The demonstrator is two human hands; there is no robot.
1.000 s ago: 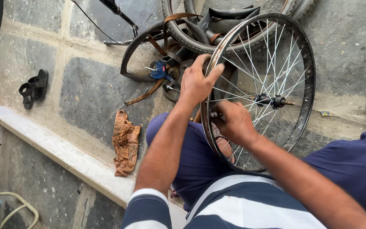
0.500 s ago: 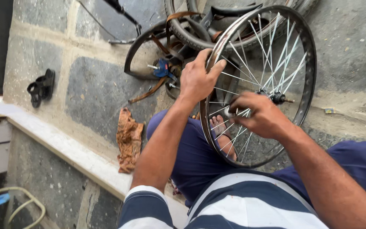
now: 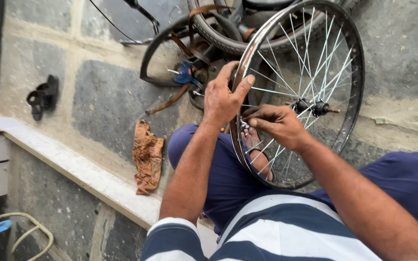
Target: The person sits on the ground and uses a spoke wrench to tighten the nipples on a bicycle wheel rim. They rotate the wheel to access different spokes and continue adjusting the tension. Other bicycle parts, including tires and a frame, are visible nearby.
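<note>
**Wheel on lap, spokes mid-work**

Rim point(image 3: 351, 104) stands upright btwn the person's knees, resting vs. the lap, blue trousers under it. Bare metal, no tyre or tube on it. Spokes point(image 3: 286, 63) look laced all round to the hub point(image 3: 313, 107), axle end poking out to the side. So lacing appears done; judging by the hands, work now is at single spokes near the rim's near edge – tightening or seating, can't tell which. Tyre not yet fitted.

Left hand point(image 3: 223, 99): grip wrapped over the rim's near-upper edge, fingers curled across it, thumb on the outer face – steadying. Right hand point(image 3: 279, 125): reaches in through the spokes, fingertips pressed together, pinching a spoke or something small at it close to the rim; no tool clearly visible, too small to be sure.

Around: rust-stained rag point(image 3: 147, 157) lies on the stone floor just beside the left knee. Past the wheel, a heap of parts – old tyre point(image 3: 218, 36), a dark curved mudguard point(image 3: 158, 48), a small blue piece point(image 3: 186, 73) among them. Black sandals point(image 3: 42, 96) well apart at far left. Pale ledge point(image 3: 73, 166) runs along the floor's edge.

Containers: none in view; nothing boxed or trayed, loose parts sit straight on the floor.
</note>
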